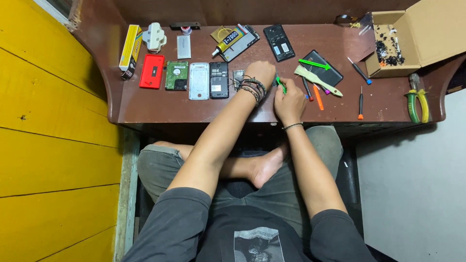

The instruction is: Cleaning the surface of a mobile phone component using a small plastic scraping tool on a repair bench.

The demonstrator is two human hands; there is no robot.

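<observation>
Fingers of the left hand (pixel 260 73) are curled down onto a small part that they hide; whether they clamp it cannot be told. Fingers of the right hand (pixel 289 99) are closed around a green tool (pixel 281 84), whose tip points up and left toward the left hand, the two hands almost touching above the desk's front edge.

Items on the brown desk (pixel 145 104), left to right:

- Yellow box (pixel 130 48), long, lying near the left end.
- White plug adapter (pixel 155 37), just beside the box, at the back.
- Red phone cover (pixel 152 71), flat, in front of the box.
- Hard drive (pixel 176 75), green circuit side up, just beside the red cover.
- White phone frame (pixel 199 81), then a black phone (pixel 219 80) with its back open, side by side.
- Small grey component (pixel 238 77), between the black phone and the left wrist, which wears several bracelets.
- Glue tube (pixel 228 40), yellow and black, lying on a phone part at the back.
- Black phone body (pixel 278 42), open side up, behind the hands.
- Black case (pixel 322 73) with a green stick and a pale brush (pixel 318 80) across it, right of the hands.
- Orange tool (pixel 318 97), near the right hand.
- Two small screwdrivers (pixel 360 104), well apart from the hands.
- Cardboard box (pixel 412 34), open, with dark bits inside.
- Green-handled pliers (pixel 417 99) at the right end.
</observation>
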